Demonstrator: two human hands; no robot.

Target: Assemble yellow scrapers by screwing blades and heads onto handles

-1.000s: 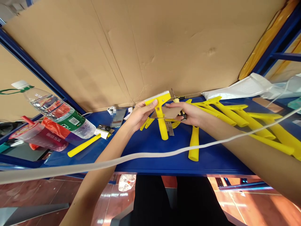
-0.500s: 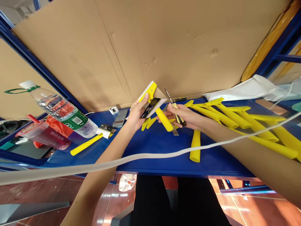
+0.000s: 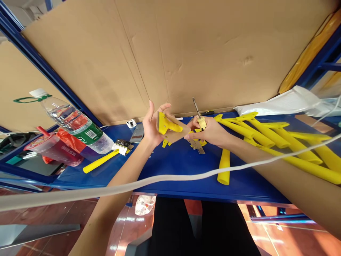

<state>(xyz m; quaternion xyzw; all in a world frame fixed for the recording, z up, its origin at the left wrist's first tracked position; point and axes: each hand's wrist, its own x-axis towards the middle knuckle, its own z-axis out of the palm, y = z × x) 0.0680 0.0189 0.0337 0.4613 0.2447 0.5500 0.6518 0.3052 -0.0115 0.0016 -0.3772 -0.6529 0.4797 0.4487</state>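
Observation:
My left hand [image 3: 151, 128] is open, thumb raised and fingers spread, with the head of a yellow scraper [image 3: 164, 124] in front of its palm. A brown cardboard piece [image 3: 178, 134] sits around the scraper's handle, its plain side facing me. My right hand [image 3: 214, 132] is closed around a screwdriver [image 3: 201, 123] with a cream handle, its shaft pointing up. The thumb and fingers of that hand also pinch the scraper and card at their right end. Below lie metal blades [image 3: 198, 146] and small yellow parts [image 3: 165, 143], partly hidden by the hands.
Several yellow scraper handles [image 3: 266, 137] are piled at the right; one handle [image 3: 224, 167] lies nearer. A carded scraper [image 3: 101, 160], a water bottle [image 3: 87, 131] and a red drink cup [image 3: 57, 151] are at the left. A white cable [image 3: 170, 176] crosses in front.
The scraper has turned so its head points left toward me and the card's printed side is out of sight. My left fingers have spread off it; my right hand has moved onto its end.

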